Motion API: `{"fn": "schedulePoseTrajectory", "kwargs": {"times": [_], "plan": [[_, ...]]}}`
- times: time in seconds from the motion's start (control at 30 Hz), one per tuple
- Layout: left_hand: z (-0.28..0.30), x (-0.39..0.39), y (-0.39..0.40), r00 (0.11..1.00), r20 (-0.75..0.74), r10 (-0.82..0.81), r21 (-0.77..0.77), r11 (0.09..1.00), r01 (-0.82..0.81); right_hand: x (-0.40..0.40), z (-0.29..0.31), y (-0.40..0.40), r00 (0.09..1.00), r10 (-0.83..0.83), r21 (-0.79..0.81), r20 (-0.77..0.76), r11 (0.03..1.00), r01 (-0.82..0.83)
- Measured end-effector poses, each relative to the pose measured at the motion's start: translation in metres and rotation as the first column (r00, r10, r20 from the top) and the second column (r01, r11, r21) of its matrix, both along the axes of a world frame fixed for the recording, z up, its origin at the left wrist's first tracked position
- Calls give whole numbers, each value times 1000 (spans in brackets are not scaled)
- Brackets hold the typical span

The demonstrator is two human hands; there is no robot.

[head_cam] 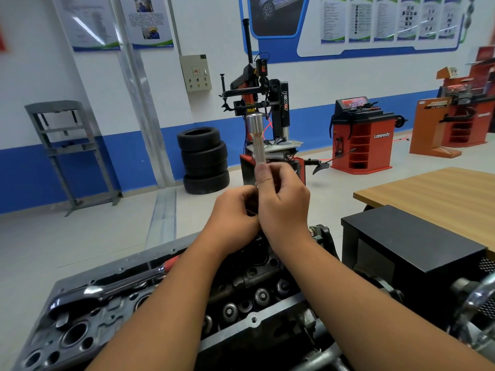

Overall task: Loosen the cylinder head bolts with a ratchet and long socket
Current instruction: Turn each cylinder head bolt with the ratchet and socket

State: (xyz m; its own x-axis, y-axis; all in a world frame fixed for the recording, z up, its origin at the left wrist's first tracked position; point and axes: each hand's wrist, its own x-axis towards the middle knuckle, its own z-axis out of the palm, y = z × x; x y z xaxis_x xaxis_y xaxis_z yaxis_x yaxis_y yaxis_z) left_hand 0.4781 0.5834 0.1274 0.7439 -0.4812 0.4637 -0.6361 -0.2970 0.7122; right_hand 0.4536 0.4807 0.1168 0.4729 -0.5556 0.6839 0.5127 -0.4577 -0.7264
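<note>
Beneath our forearms sits the dark grey cast-metal cylinder head (pixel 241 298) on its engine stand, with round valve-spring caps in a row along its middle and open ports at the near left corner. Lying flat across its left side is the chrome ratchet with a red grip (pixel 107 287), its handle pointing away toward the upper right; neither hand touches it. We hold both hands together above the far end of the head. Our right hand (pixel 284 204) pinches the lower end of the long polished steel socket (pixel 256 137), thumb pressed up along its shaft, so the socket stands upright in the air with its wider end at the top. Our left hand (pixel 235 212) is curled up against the right hand at the socket's base; we cannot tell whether its fingers close on the socket or on some small part hidden between the hands. To the right stands a black metal box (pixel 412 242) with a light wooden tabletop (pixel 439 194) behind it. Farther off across the grey floor are a stack of black tyres (pixel 205 159), a red-and-black tyre changer (pixel 267 103) and an orange-red wheel balancer (pixel 361 137) against the blue-and-white wall.
</note>
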Motion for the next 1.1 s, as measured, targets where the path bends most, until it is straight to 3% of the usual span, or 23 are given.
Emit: {"fn": "schedulePoseTrajectory", "kwargs": {"times": [0.1,0.23,0.33,0.4,0.5,0.57,0.73,0.87,0.97,1.03,1.1], "plan": [[1,0,0,997,19,73,6,997,-73,1,-1,-1,1000,5,-41,10,999,-5],[4,-5,4,998,-30,-53,-27,998,52,2,2,1,999,12,-99,-48,995,-17],[7,-6,4,986,-148,-72,-77,995,61,3,5,-8,987,99,-66,-124,992,-107],[8,0,5,963,-267,30,-193,978,-84,2,5,-14,960,228,-6,-163,973,-232],[9,8,11,917,-363,166,-322,901,-291,-3,8,-15,866,488,242,-111,858,-452],[7,9,13,922,-345,177,-352,886,-302,-5,10,-13,820,565,335,-89,792,-510],[7,9,14,939,-323,114,-385,891,-241,-6,22,-2,806,583,383,-106,772,-508],[5,8,14,950,-310,45,-298,944,-142,-12,46,-12,838,542,433,-62,771,-467],[1,7,11,960,-279,27,-86,995,-53,-16,64,-30,827,561,494,-26,727,-478],[-1,6,6,964,-250,88,-15,995,-95,-18,64,-37,798,603,526,28,670,-525],[-1,8,3,956,-244,165,-50,982,-183,-19,57,-36,767,637,519,74,632,-575]]}}
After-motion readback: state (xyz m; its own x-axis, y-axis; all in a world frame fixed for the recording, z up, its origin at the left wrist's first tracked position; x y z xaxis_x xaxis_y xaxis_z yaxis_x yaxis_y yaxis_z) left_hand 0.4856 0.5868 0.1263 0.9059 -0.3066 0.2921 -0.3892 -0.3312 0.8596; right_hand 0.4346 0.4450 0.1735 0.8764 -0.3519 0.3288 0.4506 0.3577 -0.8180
